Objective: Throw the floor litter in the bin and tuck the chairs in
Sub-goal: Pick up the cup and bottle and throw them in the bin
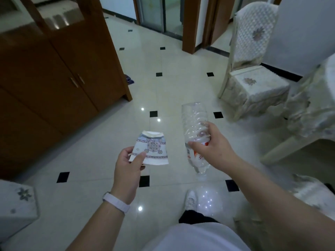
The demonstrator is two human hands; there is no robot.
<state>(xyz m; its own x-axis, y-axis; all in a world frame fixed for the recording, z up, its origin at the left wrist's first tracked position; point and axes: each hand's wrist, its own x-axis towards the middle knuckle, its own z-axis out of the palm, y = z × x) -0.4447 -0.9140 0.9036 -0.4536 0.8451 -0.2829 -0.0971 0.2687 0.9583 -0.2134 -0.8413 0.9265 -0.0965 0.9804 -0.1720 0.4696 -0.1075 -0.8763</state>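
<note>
Litter in both hands, no bin in sight.
My left grip [126, 165] pinches a cup [150, 149], my right grip [212, 144] wraps a bottle [194, 122]; neither binned yet, chair [253, 75] looks untucked.

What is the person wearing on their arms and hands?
No sleeves or gloves show. The left hand has a white band round its wrist. The right hand wears nothing that shows.

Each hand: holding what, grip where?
Left hand pinches the flattened paper cup at its left edge. Right hand grips the plastic bottle around its labelled section, neck down.
</note>
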